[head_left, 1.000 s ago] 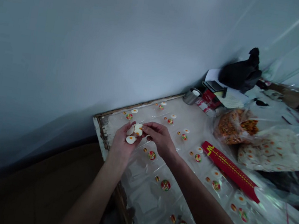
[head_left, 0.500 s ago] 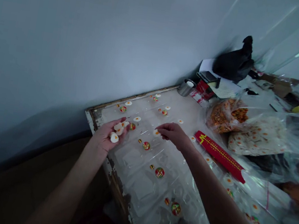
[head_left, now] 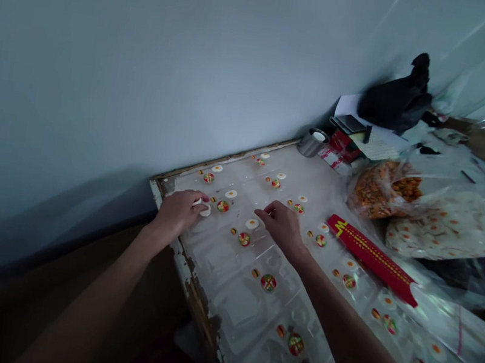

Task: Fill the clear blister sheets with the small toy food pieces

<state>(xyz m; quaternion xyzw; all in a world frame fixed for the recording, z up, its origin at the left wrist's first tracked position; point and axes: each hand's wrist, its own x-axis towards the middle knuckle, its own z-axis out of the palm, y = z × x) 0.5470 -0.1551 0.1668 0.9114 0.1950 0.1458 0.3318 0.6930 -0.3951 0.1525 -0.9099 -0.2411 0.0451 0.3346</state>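
My left hand (head_left: 180, 211) is turned palm down near the table's left edge, its fingers curled around small white fried-egg pieces (head_left: 205, 209) that show at the fingertips. My right hand (head_left: 280, 224) hovers over the plastic-covered table, fingers bent and slightly apart with nothing visible in them. Just below its fingertips a fried-egg piece (head_left: 252, 224) lies flat. Beside that egg are a round red-and-green piece (head_left: 244, 239) and a tiny burger-like piece (head_left: 233, 231). Similar groups lie in rows across the clear plastic sheet (head_left: 231, 296).
A red strip with yellow marks (head_left: 373, 257) lies right of my right arm. Behind it sit a clear bag of orange pieces (head_left: 379, 188) and a bag of egg pieces (head_left: 442, 228). A metal cup (head_left: 311, 143) and black bag (head_left: 395, 101) stand by the wall (head_left: 152, 57).
My left hand has turned from palm up to palm down, closing over the egg pieces. My right hand has let go of an egg piece, which now lies on the sheet. The view has shifted slightly.
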